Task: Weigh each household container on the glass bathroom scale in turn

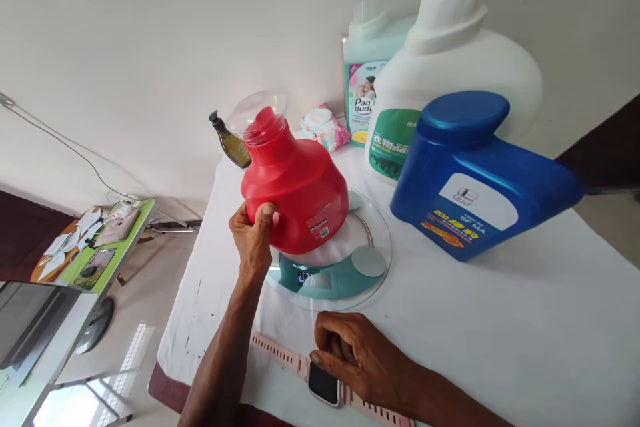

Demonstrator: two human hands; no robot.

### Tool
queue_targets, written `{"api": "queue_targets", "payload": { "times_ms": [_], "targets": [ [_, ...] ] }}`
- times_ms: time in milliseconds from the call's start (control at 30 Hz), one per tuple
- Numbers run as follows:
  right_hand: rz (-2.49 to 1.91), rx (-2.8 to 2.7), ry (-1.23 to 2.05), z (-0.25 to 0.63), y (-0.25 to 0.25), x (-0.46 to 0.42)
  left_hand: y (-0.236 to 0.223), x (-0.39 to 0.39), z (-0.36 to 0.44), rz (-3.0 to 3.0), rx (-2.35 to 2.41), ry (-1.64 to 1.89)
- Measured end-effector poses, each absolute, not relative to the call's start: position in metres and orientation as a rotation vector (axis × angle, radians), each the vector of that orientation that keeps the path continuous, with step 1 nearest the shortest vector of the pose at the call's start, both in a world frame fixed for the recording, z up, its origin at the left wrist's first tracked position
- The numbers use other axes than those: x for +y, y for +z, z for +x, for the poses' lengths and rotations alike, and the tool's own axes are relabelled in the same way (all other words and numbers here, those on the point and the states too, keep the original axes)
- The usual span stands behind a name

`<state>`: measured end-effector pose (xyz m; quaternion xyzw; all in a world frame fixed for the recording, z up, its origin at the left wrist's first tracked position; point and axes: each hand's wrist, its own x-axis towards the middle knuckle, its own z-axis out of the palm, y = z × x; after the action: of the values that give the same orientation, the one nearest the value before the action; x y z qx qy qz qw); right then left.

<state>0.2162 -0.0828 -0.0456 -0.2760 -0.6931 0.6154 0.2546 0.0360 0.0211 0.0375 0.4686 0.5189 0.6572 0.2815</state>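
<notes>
My left hand (pixel 254 237) is wrapped round the handle of a red plastic jug (pixel 300 190), tilted over a round glass scale (pixel 325 283). A clear plastic collar or cap (pixel 257 117) surrounds the jug's neck. Whether the jug's base touches the scale, I cannot tell. The scale's small display is lit, its digits hard to read. Near the table's front edge, my right hand (pixel 357 360) is curled closed with nothing visible in it. Its thumb is at the top edge of a smartwatch (pixel 324 383) with a pink strap, partly covered by the hand.
A blue bottle (pixel 465 180), a large white detergent jug (pixel 450 73) and a pale green jug (pixel 367 47) stand to the right. Behind the scale lie a wipes pack (pixel 326 127) and a dark green bottle (pixel 233 143). Another table (pixel 115 247) stands at left.
</notes>
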Motion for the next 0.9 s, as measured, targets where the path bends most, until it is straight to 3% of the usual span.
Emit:
{"api": "queue_targets", "payload": {
  "times_ms": [367,600,900],
  "targets": [
    [-0.792,-1.891,1.677,0.216,-0.046,-0.081,0.092,0.057,-0.044,1.123,1.466,2.194],
    [-0.832,-1.901,1.721,0.216,-0.043,-0.082,0.07,0.105,-0.105,0.959,1.729,2.217],
    [-0.93,-1.806,1.811,0.214,-0.044,-0.078,0.051,0.157,-0.125,0.997,1.733,2.214]
  ]
}}
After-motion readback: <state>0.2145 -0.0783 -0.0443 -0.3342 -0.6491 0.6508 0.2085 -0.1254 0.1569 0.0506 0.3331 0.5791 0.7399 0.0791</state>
